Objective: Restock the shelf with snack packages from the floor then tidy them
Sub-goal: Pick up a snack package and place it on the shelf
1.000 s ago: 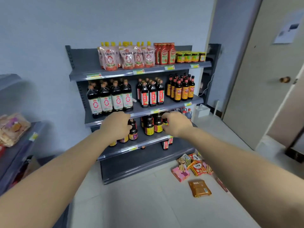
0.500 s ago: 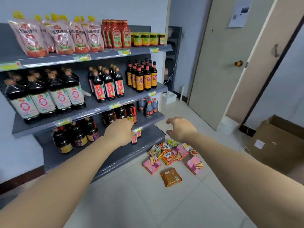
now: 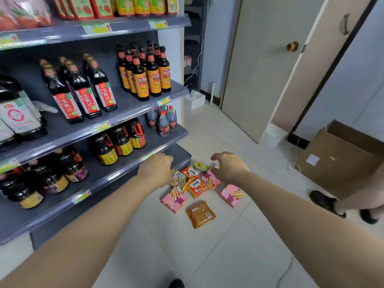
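Several snack packages lie in a heap on the tiled floor by the shelf's right end: a pink stick-biscuit box [image 3: 173, 201], a second pink box [image 3: 232, 194], an orange packet [image 3: 197, 187] and a brown-gold pack [image 3: 200, 214]. My left hand [image 3: 156, 171] hovers over the heap's left side, fingers loosely curled, holding nothing. Above the heap's right side is my right hand [image 3: 228, 166], fingers relaxed and spread, also holding nothing. The grey shelf [image 3: 116, 175] rises at the left, and its bottom deck [image 3: 182, 151] is bare near the heap.
Sauce bottles [image 3: 143, 77] fill the upper shelf levels. A cardboard box [image 3: 340, 156] lies on the floor at right. Another person's feet in dark shoes [image 3: 326, 202] stand at the right edge. A closed door [image 3: 268, 65] is behind, with a small white box [image 3: 195, 100] near it.
The view has moved closer and tilted down towards the floor. Both hands have dropped from shelf height to just above the snack heap.
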Available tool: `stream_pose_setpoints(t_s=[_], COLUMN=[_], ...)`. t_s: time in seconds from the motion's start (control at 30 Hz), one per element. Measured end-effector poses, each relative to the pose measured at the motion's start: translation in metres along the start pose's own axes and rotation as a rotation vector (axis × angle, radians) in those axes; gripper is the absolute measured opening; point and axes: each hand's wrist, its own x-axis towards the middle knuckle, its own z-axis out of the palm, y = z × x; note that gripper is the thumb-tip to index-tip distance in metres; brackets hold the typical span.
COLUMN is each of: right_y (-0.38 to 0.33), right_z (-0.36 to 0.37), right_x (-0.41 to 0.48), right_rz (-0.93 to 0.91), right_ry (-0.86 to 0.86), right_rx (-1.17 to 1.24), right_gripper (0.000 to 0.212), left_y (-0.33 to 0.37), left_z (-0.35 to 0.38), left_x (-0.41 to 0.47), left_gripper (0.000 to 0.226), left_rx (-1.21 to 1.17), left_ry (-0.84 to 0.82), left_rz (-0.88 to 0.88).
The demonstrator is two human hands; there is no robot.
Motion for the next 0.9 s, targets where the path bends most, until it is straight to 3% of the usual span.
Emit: stream_pose_setpoints(t_s=[0.23,0.4,0.57,0.77,0.9], right_y=[0.039,0.061,0.084,0.121,0.148], right_z=[0.014,0.026,0.045,0.078,0.109], right_x=[0.094,0.156,0.214,0.298,0.361], right_rz=[0.09,0.125,0.153,0.137,0.103], right_ry=[-0.061,-0.107,-0.163,-0.275,-0.338], right_rx=[-0.019,-0.035,-0.024,-0.034,-0.033], right_gripper=[0.043,0.038,0.036,0.036,0.038], left_y=[0.006,0.01,0.008,0.014,0.017], left_z=[0.035,0.056,0.084,0.13,0.171], left_x=[0.111,0.17,0.227,0.303,0.354], left_gripper=[0.04,0.027,0.021,0.035,0.02], left_rx=[-0.032,-0.024,-0.065,-0.084,-0.124], left_ry=[-0.082,-0.124,-0.179,-0.244,-0.253], left_rz=[0.073,0.107,0.1,0.029,-0.04])
